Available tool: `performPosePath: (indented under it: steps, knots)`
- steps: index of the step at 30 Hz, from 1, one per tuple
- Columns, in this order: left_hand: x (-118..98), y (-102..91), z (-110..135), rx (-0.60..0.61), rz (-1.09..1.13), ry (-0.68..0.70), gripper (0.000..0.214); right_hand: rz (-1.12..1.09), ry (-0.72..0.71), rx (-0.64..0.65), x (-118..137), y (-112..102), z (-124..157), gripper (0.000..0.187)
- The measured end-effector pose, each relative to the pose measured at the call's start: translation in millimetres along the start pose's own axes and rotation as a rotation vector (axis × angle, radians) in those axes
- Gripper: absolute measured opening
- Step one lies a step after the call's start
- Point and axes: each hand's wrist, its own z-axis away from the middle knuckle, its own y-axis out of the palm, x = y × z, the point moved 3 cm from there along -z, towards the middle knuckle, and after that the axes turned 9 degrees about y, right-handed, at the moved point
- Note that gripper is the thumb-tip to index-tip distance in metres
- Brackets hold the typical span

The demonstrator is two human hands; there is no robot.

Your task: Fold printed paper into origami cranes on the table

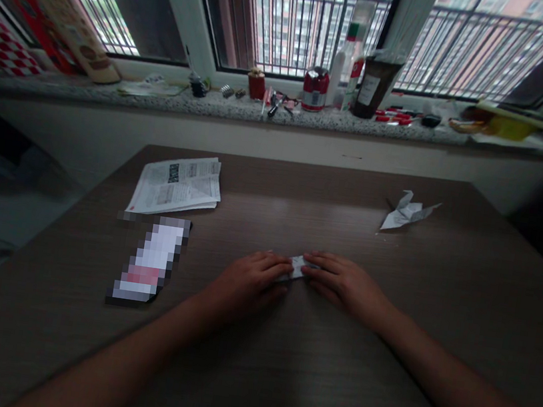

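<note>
A small folded piece of white printed paper (pixel 297 267) lies on the brown table, mostly hidden beneath my fingers. My left hand (pixel 253 278) covers its left end, the fingers close together and pressed on it. From the other side my right hand (pixel 341 281) holds down the right end, fingertips on the paper and thumb tucked low. Only a short strip of it shows between the two hands. Farther back at the right stands a folded paper crane (pixel 405 212), apart from both hands.
A folded newspaper (pixel 178 185) rests at the table's back left, with a blurred-out phone (pixel 149 260) in front of it. Along the stone windowsill (pixel 164 102) stand a red can (pixel 315 90), a clear bottle (pixel 340 72), a dark pouch (pixel 373 86) and small tools.
</note>
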Motion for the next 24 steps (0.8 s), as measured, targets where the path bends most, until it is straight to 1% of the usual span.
performPosePath:
  steps: [3,5,14,20,24]
  knots:
    - [2.1,1.3,-3.6,-0.016,-0.008,-0.021,0.031,0.009,-0.014,-0.008,3.6,-2.5,-3.3,0.031]
    - [2.8,2.0,-4.8,-0.024,-0.012,-0.028,0.029,0.004,-0.023,-0.009,6.0,-3.2,-4.9,0.029]
    - [3.8,1.2,-5.8,-0.067,-0.001,-0.028,0.020,-0.081,0.004,-0.061,6.1,-3.4,-5.1,0.029]
    - [0.6,-1.7,-6.5,-0.127,-0.027,-0.018,0.016,-0.101,-0.002,-0.007,7.7,-4.0,-6.6,0.030]
    - [-0.1,-3.1,-6.8,-0.171,-0.030,-0.022,0.016,-0.118,0.017,-0.030,8.1,-3.5,-5.8,0.024]
